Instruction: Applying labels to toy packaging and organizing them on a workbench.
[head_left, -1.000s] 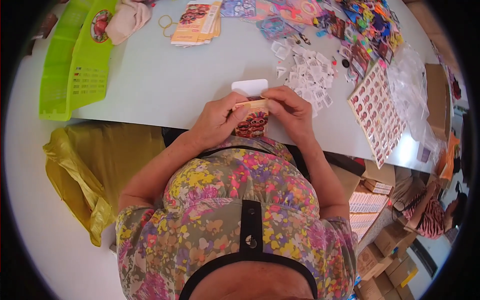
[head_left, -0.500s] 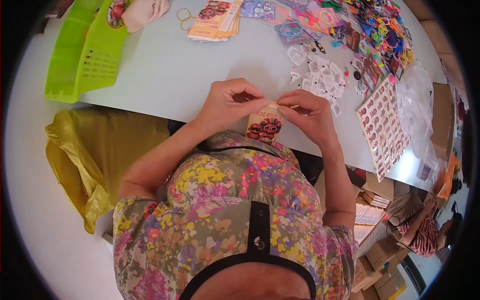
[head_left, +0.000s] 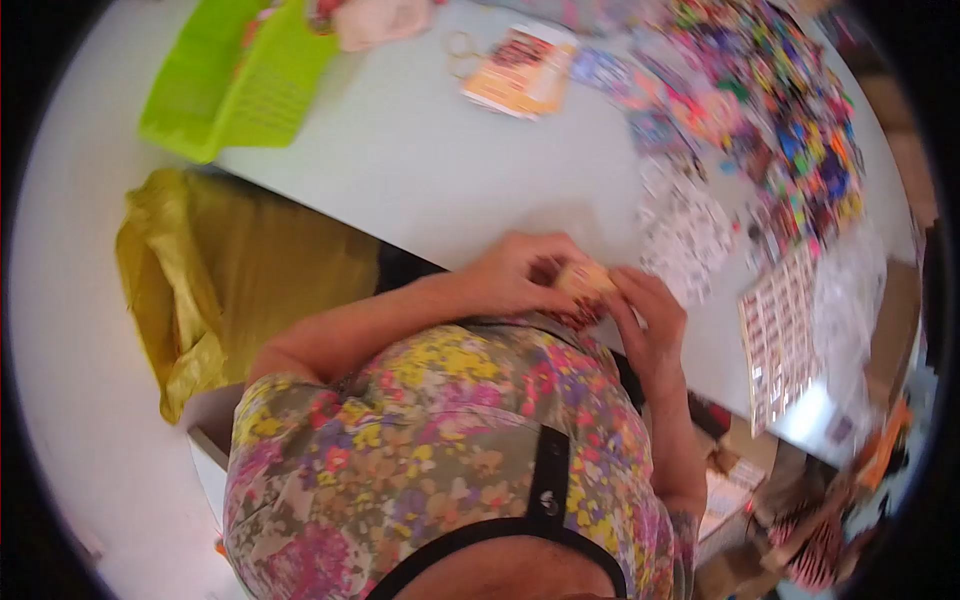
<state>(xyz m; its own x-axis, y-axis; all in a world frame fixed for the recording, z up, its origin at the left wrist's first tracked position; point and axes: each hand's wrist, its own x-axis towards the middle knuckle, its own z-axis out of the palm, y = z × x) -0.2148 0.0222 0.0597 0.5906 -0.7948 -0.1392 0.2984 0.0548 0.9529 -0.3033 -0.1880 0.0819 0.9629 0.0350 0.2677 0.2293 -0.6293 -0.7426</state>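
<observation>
Between my two hands, close to my body at the table's near edge, is a small cream-orange paper packet with printed cartoon figures. My left hand closes on its left side, thumb below and fingers above. The fingers of my right hand press on its right side. Motion blurs the packet, and the fingers cover part of it, so whether its top is open or folded cannot be made out. Beyond my hands lies a stack of similar flat packets. Small white printed slips are heaped to the right of my hands.
A green plastic basket stands at the far left, with rubber bands to its right. Colourful trinkets cover the far right. A sticker sheet and clear plastic lie right. A yellow bag hangs left; another person is lower right.
My hands have come nearer my body, from pinching the packet's upper edge to holding its sides. The packet has tilted. The whole view has shifted and turned, so the table sits differently.
</observation>
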